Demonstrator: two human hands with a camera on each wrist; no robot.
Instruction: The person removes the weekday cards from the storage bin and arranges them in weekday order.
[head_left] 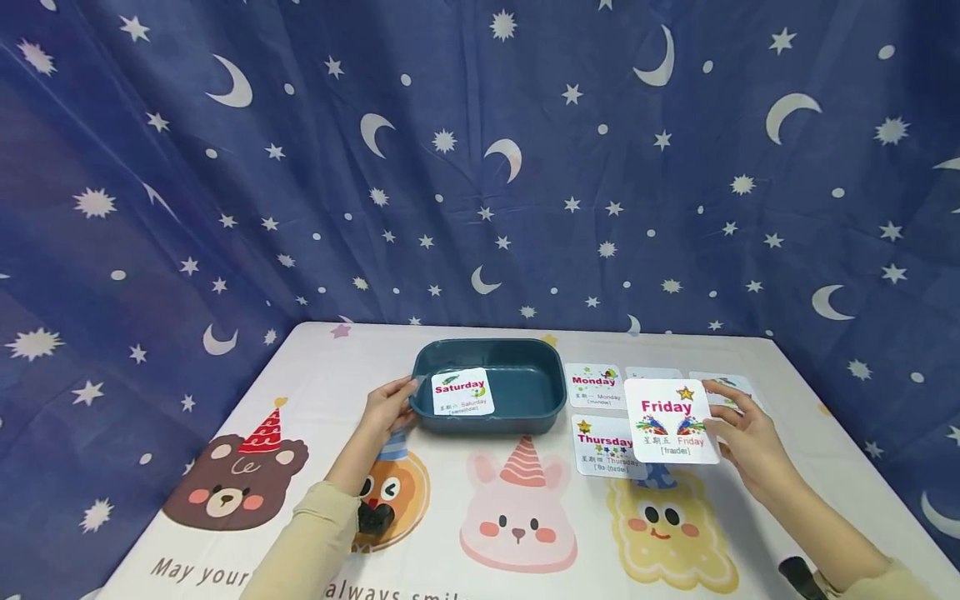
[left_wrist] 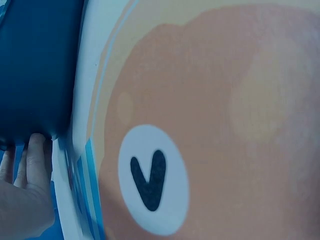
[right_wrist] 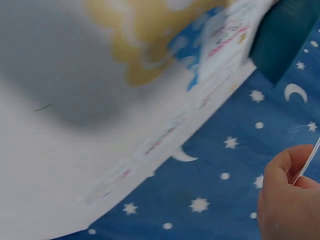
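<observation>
A dark teal plastic basin [head_left: 525,423] stands on the table, and my left hand [head_left: 387,407] holds its left end. The left wrist view has the fingers [left_wrist: 36,155] against the basin's wall [left_wrist: 40,75]. Inside the basin a Saturday card [head_left: 463,393] leans at its left side. My right hand [head_left: 742,429] pinches a Friday card [head_left: 671,421] by its right edge, raised above the table. In the right wrist view only that card's thin edge [right_wrist: 307,162] shows. Below and left of it lies a Thursday card [head_left: 600,446], partly covered by the Friday card.
A Monday card [head_left: 595,387] lies right of the basin, with two more cards in its row, partly hidden behind the Friday card and my right hand. The white tablecloth [head_left: 300,367] carries printed animal faces. A blue star-and-moon curtain [head_left: 480,167] hangs behind the table.
</observation>
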